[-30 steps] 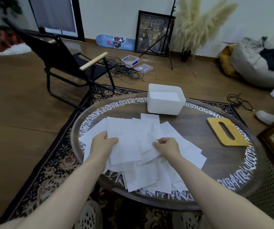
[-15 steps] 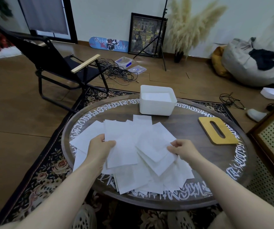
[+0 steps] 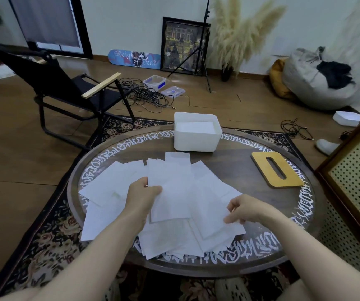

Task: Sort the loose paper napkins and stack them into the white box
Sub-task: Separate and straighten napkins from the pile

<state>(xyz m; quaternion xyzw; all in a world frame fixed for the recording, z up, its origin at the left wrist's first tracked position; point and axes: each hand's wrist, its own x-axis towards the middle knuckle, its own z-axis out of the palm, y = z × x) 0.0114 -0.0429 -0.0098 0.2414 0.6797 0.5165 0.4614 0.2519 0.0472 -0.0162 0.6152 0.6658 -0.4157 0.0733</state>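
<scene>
The right hand (image 3: 245, 210) has drawn outward to the pile's right edge, fingers (image 3: 229, 220) now pinching one napkin (image 3: 212, 210) there, while the left hand (image 3: 141, 197) still grips a sheet, so gathering continues and the box (image 3: 196, 137) behind the pile on the tabletop (image 3: 229, 168) waits.

Loose napkins (image 3: 109, 187) overlapping before open white box (image 3: 196, 137).

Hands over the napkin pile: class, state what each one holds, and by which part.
Left hand pinches a napkin by its left edge; right hand pinches another napkin at its right edge.
</scene>
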